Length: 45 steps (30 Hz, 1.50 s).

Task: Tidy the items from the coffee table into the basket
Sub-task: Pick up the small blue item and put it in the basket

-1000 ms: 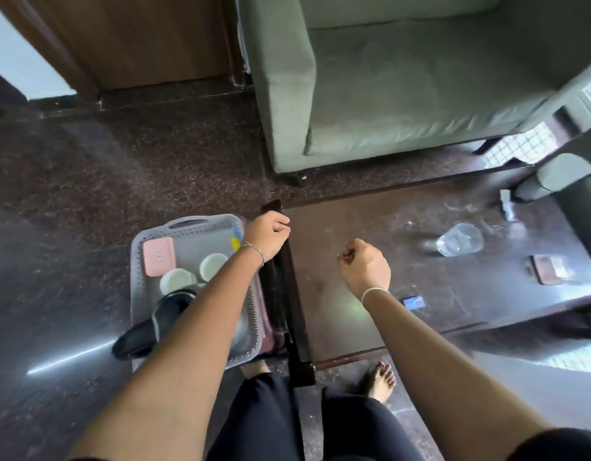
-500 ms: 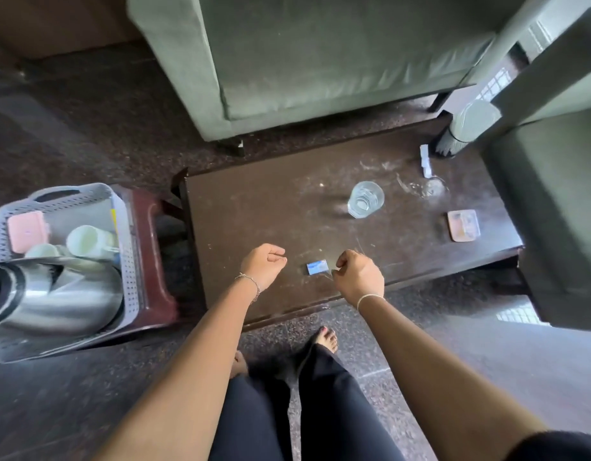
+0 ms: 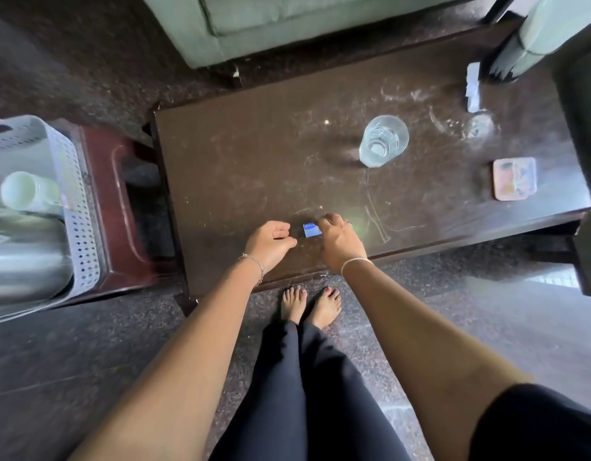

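Observation:
A small blue card (image 3: 312, 229) lies flat near the front edge of the dark coffee table (image 3: 254, 154). My right hand (image 3: 340, 242) is at its right side, with fingertips curled onto its edge. My left hand (image 3: 270, 242) hovers just left of it, loosely closed and holding nothing. Farther back on the table stand a clear glass (image 3: 382, 141), a pink square coaster (image 3: 514, 179) and a small white item (image 3: 472, 88). The white perforated basket (image 3: 77, 201) sits at the left and holds a pale cup (image 3: 24, 191) and a steel jug (image 3: 24, 261).
The basket rests on a dark red stool (image 3: 117, 207) that touches the table's left end. A green sofa (image 3: 270, 24) stands behind the table, and another green seat (image 3: 553, 24) is at the right. My bare feet (image 3: 309, 304) stand at the table's front edge.
My left hand has left the basket and swung right to the blue card. My right hand has reached forward onto the card's edge. The view has turned from the basket to the table.

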### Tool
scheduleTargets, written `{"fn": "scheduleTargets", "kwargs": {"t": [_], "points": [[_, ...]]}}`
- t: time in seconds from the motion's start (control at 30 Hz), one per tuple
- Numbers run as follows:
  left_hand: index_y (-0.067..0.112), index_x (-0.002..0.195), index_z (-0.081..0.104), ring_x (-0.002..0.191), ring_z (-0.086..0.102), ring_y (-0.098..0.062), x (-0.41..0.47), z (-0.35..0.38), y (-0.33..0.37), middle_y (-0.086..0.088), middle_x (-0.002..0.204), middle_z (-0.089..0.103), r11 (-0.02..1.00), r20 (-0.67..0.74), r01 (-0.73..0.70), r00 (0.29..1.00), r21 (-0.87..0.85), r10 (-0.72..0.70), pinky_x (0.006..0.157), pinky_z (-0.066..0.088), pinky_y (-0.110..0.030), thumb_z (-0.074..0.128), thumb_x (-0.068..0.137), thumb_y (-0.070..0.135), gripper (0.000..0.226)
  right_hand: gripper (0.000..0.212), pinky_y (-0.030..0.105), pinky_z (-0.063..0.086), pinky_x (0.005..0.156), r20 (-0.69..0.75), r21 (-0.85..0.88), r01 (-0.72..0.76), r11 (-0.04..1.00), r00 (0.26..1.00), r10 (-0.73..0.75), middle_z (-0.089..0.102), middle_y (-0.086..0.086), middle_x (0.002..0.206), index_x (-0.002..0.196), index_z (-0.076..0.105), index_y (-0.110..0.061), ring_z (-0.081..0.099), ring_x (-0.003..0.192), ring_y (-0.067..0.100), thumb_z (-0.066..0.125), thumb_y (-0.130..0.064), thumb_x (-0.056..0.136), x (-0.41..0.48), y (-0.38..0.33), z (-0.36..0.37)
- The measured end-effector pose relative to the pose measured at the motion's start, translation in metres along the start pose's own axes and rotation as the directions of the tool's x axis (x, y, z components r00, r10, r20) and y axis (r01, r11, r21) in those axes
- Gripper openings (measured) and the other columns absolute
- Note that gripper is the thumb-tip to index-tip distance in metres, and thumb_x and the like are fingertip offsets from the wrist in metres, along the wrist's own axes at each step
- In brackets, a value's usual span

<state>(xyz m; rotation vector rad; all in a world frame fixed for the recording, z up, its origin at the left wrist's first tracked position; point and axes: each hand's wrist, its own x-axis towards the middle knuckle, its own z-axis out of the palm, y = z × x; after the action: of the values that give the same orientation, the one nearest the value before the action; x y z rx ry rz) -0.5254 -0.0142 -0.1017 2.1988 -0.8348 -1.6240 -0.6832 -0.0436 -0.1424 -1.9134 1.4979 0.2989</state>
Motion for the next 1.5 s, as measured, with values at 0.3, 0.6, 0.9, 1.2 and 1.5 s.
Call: {"fn": "scheduleTargets", "kwargs": {"t": [0.3,0.6,0.9,1.2,1.5], "points": [[0.014,0.124,0.057,0.113,0.06,-0.019,0.011,0.001,-0.02,-0.006,0.124,0.062,0.998,0.023,0.032,0.999,-0.061,-0.031,0.1,0.048,-0.037,0.064,0.086,0.013,0.038,0.032,0.044,0.047,0.079,-0.088,-0.133,0.043,0.99,0.995,-0.055,0.049,0.016,0.117,0.116,0.048,-0.008,0.05,0.108,0.037,0.054,0.003,0.086,0.024,0.004,0.024],[0.012,0.12,0.059,0.096,0.061,-0.018,-0.012,0.003,0.011,0.0,0.105,0.063,0.971,-0.026,0.015,0.999,-0.237,-0.022,0.08,0.052,-0.03,0.057,0.094,0.024,0.029,0.02,0.024,0.058,0.065,0.368,0.929,-0.368,-0.042,0.908,0.202,0.064,0.007,0.081,0.106,0.062,-0.003,0.064,0.067,0.011,0.055,-0.019,0.097,0.0,0.001,-0.016],[0.01,0.117,0.061,0.075,0.058,-0.007,-0.022,0.046,0.095,0.004,0.084,0.063,0.97,0.216,-0.007,0.974,-0.242,0.061,0.075,0.048,-0.026,0.06,0.093,0.02,0.027,0.028,0.023,0.059,0.069,0.307,0.883,-0.24,-0.404,0.946,0.109,0.069,0.01,0.076,0.102,0.063,0.001,0.067,0.067,0.012,0.043,-0.018,0.102,-0.054,0.025,-0.083],[0.008,0.107,0.063,0.068,0.062,-0.008,-0.027,0.099,0.171,-0.003,0.086,0.067,0.967,0.273,-0.054,0.954,-0.247,0.123,0.062,0.046,-0.021,0.061,0.091,0.012,0.017,0.022,0.019,0.047,0.057,0.159,0.972,-0.084,-0.221,0.923,0.35,0.065,0.005,0.07,0.082,0.069,-0.009,0.054,0.053,0.007,0.064,-0.028,0.091,-0.059,0.086,-0.136],[0.016,0.093,0.058,0.054,0.065,0.001,-0.002,0.187,0.216,-0.001,0.083,0.067,0.932,0.243,0.073,0.97,-0.355,0.017,0.066,0.046,-0.02,0.057,0.093,0.011,0.005,0.021,0.036,0.047,0.088,-0.197,0.807,-0.381,0.451,0.546,0.814,0.064,0.007,0.103,0.1,0.063,-0.016,0.06,0.103,0.03,0.067,-0.024,0.082,-0.034,0.21,-0.146]]}}
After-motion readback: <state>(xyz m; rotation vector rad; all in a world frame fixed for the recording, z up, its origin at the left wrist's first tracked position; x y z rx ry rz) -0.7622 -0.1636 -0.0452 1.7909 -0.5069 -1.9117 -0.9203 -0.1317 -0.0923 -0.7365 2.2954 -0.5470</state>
